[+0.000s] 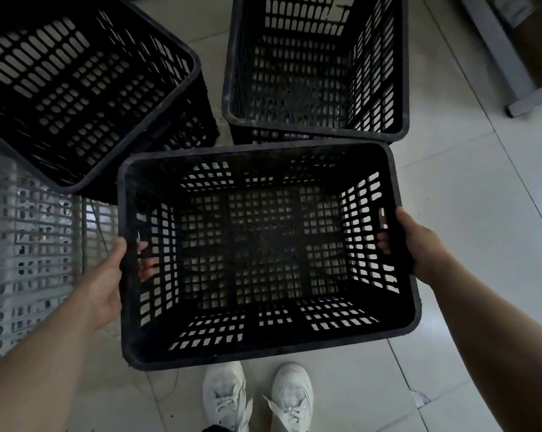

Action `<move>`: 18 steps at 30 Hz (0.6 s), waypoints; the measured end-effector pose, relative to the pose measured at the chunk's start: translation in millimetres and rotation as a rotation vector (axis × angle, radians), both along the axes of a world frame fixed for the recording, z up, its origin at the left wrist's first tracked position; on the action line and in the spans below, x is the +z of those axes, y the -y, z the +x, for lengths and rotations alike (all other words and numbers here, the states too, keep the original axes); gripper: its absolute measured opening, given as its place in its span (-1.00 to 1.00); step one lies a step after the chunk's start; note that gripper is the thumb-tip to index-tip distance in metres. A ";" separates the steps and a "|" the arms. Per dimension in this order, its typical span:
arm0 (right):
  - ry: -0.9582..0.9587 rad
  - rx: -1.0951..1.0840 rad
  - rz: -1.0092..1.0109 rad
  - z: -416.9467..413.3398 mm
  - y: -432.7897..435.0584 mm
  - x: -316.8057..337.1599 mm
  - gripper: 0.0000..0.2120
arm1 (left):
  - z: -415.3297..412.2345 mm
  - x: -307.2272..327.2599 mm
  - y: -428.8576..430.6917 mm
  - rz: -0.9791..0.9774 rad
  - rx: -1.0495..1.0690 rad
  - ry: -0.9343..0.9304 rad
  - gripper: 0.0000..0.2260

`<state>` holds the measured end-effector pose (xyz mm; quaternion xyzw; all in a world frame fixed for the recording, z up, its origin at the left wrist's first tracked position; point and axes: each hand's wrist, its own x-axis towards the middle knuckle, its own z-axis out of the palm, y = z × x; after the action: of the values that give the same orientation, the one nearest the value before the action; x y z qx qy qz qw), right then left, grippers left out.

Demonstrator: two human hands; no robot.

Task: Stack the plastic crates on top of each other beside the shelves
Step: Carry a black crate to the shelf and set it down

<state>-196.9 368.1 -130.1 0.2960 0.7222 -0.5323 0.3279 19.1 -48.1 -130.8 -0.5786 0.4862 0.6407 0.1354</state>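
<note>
I hold a black slotted plastic crate in the air in front of me, open side up, above the tiled floor. My left hand grips its left rim, fingers showing through the handle slot. My right hand grips the right rim the same way. A second black crate stands upright just beyond it. A third black crate sits tilted at the upper left.
A white slotted crate or panel lies at the left, under the tilted crate. A grey metal shelf leg with cardboard boxes stands at the upper right. My white shoes are below the held crate. Pale floor tiles spread to the right.
</note>
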 end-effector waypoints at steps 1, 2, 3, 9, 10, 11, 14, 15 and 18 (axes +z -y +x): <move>-0.006 -0.007 -0.003 0.3 -0.8 -1.6 -0.64 | 0.3 -1.1 1.0 0.005 0.010 -0.003 -0.59; -0.016 -0.017 -0.001 0.7 -0.5 -2.8 -0.65 | 0.3 -1.7 2.1 0.014 0.017 0.002 -0.58; -0.026 -0.022 0.006 1.8 -0.1 -2.8 -0.65 | 1.1 -2.3 3.3 0.016 0.018 0.008 -0.58; -0.043 -0.040 0.057 16.2 -0.1 18.3 -0.67 | 8.5 33.9 1.9 0.033 0.033 0.036 -0.62; -0.044 -0.043 0.060 20.9 -1.7 25.7 -0.66 | 11.9 43.6 1.5 0.031 0.041 0.040 -0.62; -0.045 -0.046 0.064 26.5 -3.9 34.4 -0.66 | 16.1 53.5 0.9 0.023 0.045 0.040 -0.62; -0.055 -0.062 0.065 42.0 -13.0 66.9 -0.63 | 25.4 90.4 -4.7 0.013 0.052 0.020 -0.63; -0.056 -0.063 0.061 45.9 -16.3 80.1 -0.62 | 26.7 104.8 -6.5 0.012 0.058 0.009 -0.63; -0.057 -0.077 0.039 53.6 -25.1 125.1 -0.60 | 26.7 154.1 -9.2 -0.001 0.065 -0.012 -0.64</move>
<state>-143.2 393.2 -4.9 0.3146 0.7297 -0.5384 0.2807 45.9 -38.9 23.3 -0.5903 0.4684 0.6479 0.1112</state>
